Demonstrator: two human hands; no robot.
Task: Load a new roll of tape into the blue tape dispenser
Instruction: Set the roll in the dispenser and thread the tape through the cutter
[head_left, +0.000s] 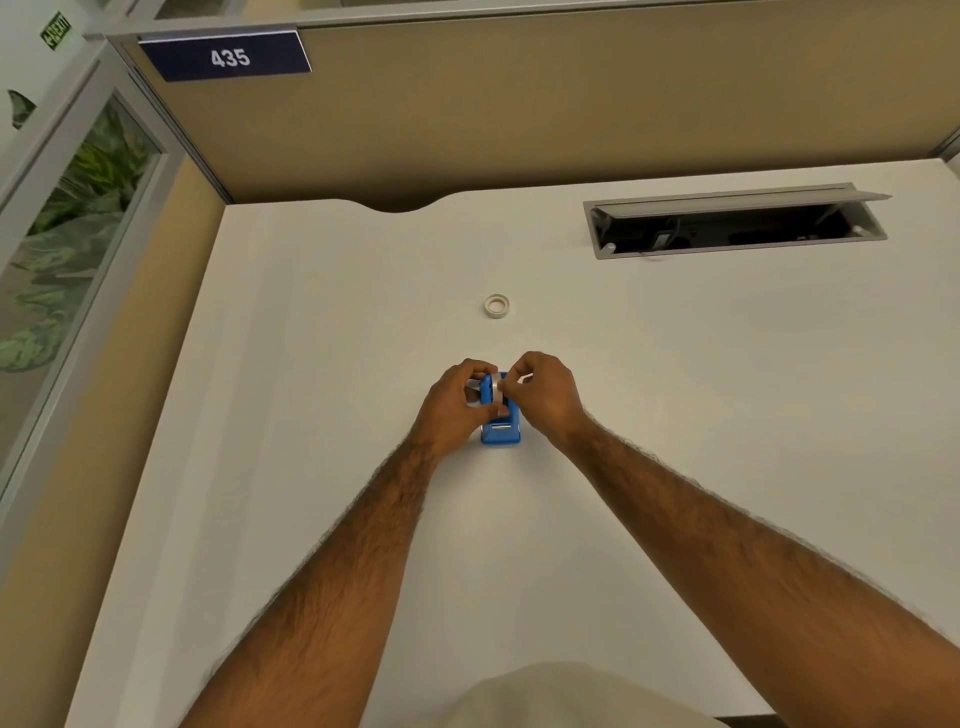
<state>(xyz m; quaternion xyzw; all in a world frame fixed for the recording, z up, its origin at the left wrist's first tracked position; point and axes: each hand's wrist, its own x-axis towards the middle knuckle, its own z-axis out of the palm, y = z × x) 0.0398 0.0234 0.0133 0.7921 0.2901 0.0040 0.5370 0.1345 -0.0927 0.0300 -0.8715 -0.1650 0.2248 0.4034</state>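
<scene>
The left hand (457, 402) grips the small blue plastic tape dispenser (500, 421) mid-desk, and the right hand (540, 392) pinches something whitish at its top, probably tape. The pale little tape ring (496, 305) farther back looks featherlight, so pinch it by the rim.

A white desk (322, 332) carries everything. A blue tape dispenser (500, 426) stands on it near the middle. A small ring, seemingly a spent tape core (496, 305), lies flat on the desk beyond the dispenser, well apart from it. Farther back and right of the dispenser, an open cable hatch (737, 221) sits recessed in the desktop.
</scene>
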